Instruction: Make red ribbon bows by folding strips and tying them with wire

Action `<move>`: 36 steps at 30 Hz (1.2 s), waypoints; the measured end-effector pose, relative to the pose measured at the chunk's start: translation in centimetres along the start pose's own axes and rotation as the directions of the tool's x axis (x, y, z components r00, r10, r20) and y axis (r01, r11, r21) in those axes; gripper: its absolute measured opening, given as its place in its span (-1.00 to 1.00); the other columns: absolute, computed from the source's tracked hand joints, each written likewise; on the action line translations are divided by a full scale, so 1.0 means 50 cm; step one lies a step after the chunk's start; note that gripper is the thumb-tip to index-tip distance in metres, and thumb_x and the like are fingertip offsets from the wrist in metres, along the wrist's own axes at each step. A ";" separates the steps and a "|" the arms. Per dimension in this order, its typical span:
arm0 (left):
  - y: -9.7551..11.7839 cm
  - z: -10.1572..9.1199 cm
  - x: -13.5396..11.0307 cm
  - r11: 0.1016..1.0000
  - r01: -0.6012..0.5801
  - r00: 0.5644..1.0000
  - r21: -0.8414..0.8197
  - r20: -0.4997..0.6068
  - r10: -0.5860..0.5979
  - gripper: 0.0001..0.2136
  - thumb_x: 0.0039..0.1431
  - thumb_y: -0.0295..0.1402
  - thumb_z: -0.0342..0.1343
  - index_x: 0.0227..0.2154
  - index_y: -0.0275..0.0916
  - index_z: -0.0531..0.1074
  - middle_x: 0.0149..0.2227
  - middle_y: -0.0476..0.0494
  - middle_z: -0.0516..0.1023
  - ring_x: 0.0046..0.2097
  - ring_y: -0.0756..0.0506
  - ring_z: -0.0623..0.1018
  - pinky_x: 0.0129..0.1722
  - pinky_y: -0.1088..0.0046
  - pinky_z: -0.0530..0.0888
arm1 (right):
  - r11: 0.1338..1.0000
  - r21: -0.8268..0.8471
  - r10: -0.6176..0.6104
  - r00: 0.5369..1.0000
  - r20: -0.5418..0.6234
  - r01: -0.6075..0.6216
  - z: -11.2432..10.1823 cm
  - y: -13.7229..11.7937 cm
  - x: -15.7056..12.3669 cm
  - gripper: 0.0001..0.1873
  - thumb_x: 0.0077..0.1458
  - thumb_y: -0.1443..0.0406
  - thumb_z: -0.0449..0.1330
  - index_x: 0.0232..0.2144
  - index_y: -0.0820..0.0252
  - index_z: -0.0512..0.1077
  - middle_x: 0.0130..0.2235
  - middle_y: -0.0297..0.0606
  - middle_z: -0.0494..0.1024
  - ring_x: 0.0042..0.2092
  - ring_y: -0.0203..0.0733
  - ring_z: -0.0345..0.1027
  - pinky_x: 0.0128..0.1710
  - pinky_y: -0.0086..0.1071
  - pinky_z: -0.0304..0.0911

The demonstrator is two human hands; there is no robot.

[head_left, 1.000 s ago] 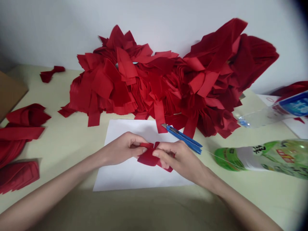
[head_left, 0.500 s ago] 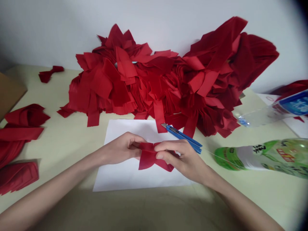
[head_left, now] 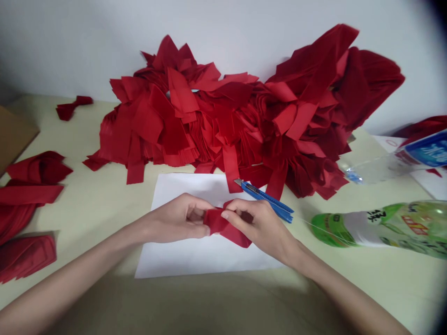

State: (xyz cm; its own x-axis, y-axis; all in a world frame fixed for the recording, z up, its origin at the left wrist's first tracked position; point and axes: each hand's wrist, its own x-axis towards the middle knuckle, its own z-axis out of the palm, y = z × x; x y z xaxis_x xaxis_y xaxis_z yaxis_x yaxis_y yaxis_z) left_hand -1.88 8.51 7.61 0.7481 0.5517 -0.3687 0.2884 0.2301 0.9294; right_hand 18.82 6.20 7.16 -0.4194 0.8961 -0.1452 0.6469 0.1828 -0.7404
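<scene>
A folded piece of red ribbon (head_left: pixel 234 234) is held between my two hands above a white sheet of paper (head_left: pixel 174 260). My left hand (head_left: pixel 188 218) pinches its left end between thumb and fingers. On its upper middle and right side, my right hand (head_left: pixel 256 221) grips it with closed fingertips. The ribbon's right part is bent into a loop, and some of its folds are hidden behind my fingers. Just beyond my right hand lies a blue utility knife (head_left: pixel 267 199), its tip over the paper and a hanging red strip.
A large heap of red ribbon strips (head_left: pixel 216 121) leans against the wall. More folded red pieces (head_left: pixel 28 200) lie at the left, near a cardboard box (head_left: pixel 16 135). On the right lie a green-labelled bottle (head_left: pixel 380 228) and a clear bottle with a blue label (head_left: pixel 428 149).
The ribbon's left flap, hanging down before, is now folded up and my left thumb has moved onto it. My right hand has shifted slightly left, and a loop shows on the right.
</scene>
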 end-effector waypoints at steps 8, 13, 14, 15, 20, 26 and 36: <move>-0.008 0.005 0.003 1.000 -0.021 1.000 -0.022 0.019 0.022 -0.83 0.09 -0.28 0.12 -0.34 -0.29 0.45 -0.47 0.05 0.36 -0.48 0.07 0.28 -0.48 0.55 0.24 | 0.998 -0.049 0.034 0.999 0.004 -0.033 0.004 0.001 0.001 -0.70 0.20 0.20 0.01 -0.53 0.21 0.30 -0.58 -0.46 0.23 -0.53 -0.40 0.00 -0.50 -0.45 -0.04; -0.013 0.010 0.006 0.996 -0.002 1.000 -0.088 -0.005 0.001 -0.82 0.18 -0.35 0.01 -0.26 -0.25 0.49 -0.30 -0.04 0.52 -0.22 -0.03 0.48 -0.18 0.43 0.42 | 0.998 -0.044 0.046 0.999 0.005 -0.045 0.014 0.006 -0.002 -0.68 0.21 0.18 -0.01 -0.53 0.19 0.28 -0.60 -0.48 0.19 -0.55 -0.41 -0.03 -0.53 -0.45 -0.07; -0.014 0.012 0.008 0.994 -0.003 1.000 -0.107 -0.002 0.003 -0.80 0.19 -0.37 -0.02 -0.24 -0.24 0.49 -0.28 -0.04 0.53 -0.18 -0.04 0.49 -0.12 0.40 0.42 | 0.998 -0.047 0.043 0.999 0.004 -0.043 0.014 0.007 -0.002 -0.68 0.21 0.18 -0.01 -0.53 0.19 0.28 -0.60 -0.48 0.18 -0.55 -0.41 -0.04 -0.53 -0.44 -0.08; -0.013 0.013 0.009 0.993 -0.004 1.000 -0.117 -0.003 0.003 -0.78 0.20 -0.39 -0.03 -0.21 -0.23 0.50 -0.27 -0.04 0.54 -0.16 -0.04 0.49 -0.08 0.38 0.42 | 0.998 -0.050 0.038 0.999 0.003 -0.038 0.013 0.007 -0.001 -0.67 0.22 0.17 -0.01 -0.54 0.20 0.28 -0.60 -0.48 0.18 -0.55 -0.41 -0.04 -0.53 -0.44 -0.08; 0.002 0.005 -0.001 0.997 -0.018 0.999 -0.076 0.035 0.021 -0.75 0.21 -0.45 -0.04 -0.15 -0.19 0.50 -0.25 -0.02 0.57 -0.17 -0.01 0.52 -0.11 0.46 0.45 | 0.990 -0.084 -0.108 0.988 0.115 0.118 -0.022 0.003 0.003 -0.65 0.17 0.12 0.07 -0.53 0.22 0.39 -0.49 -0.39 0.26 -0.42 -0.36 0.12 -0.39 -0.43 0.06; 0.044 -0.076 -0.095 0.988 -0.132 0.984 0.078 0.133 0.121 -0.83 0.12 -0.42 0.12 -0.26 -0.14 0.57 -0.45 -0.02 0.59 -0.43 0.00 0.55 -0.42 0.60 0.46 | 0.965 0.174 -0.259 0.830 0.493 0.198 -0.067 0.025 -0.030 -0.72 -0.06 0.10 0.29 -0.53 0.21 0.50 -0.12 -0.24 0.29 -0.04 -0.22 0.19 -0.06 -0.38 0.16; 0.008 -0.119 -0.089 0.988 0.073 0.987 0.136 -0.152 -0.052 -0.78 0.17 -0.36 0.06 -0.16 -0.14 0.53 -0.23 -0.06 0.61 -0.20 -0.09 0.58 -0.15 0.41 0.52 | 0.722 0.622 0.282 0.950 0.136 -0.303 -0.082 0.108 -0.080 -0.77 0.02 0.17 0.24 -0.27 0.14 0.51 -0.32 -0.28 0.53 -0.28 -0.22 0.41 -0.25 -0.36 0.32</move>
State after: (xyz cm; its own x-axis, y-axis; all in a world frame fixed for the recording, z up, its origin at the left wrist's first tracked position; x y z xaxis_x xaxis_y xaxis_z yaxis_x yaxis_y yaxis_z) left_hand -8.64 10.93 9.55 0.6325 0.6546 -0.4140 0.4205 0.1587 0.8933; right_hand 26.59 5.28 6.41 -0.3025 0.8476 -0.4359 0.1977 -0.3916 -0.8986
